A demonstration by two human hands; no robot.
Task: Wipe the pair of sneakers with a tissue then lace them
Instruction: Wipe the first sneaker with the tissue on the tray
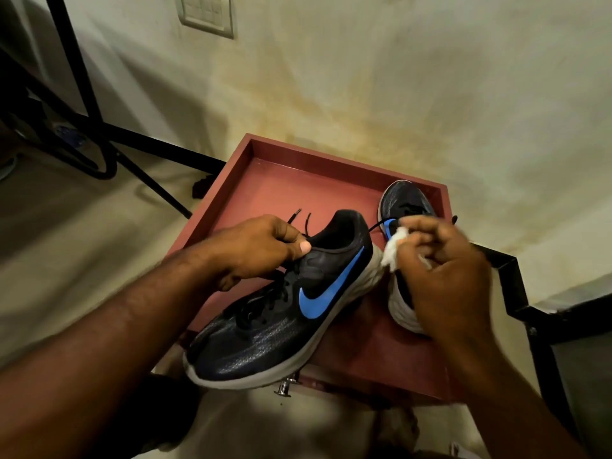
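A black sneaker (pixel 265 329) with a blue swoosh and a white sole lies tilted across the front of a red wooden tray (pixel 288 187). My left hand (pixel 255 250) grips it at the collar and tongue, over its black laces. My right hand (pixel 440 276) is closed on a crumpled white tissue (pixel 392 248), which touches the heel end of this sneaker's sole. The second sneaker (pixel 402 200) stands in the tray's right part, its toe pointing away; my right hand hides much of it. A black lace runs from it toward the first shoe.
The tray has a metal knob (pixel 284 389) on its front face. A black metal frame (pixel 516 293) stands to the right of it. Black stand legs (pixel 99 134) and a cable lie on the pale floor at the left. A switch plate (pixel 207 13) is on the wall.
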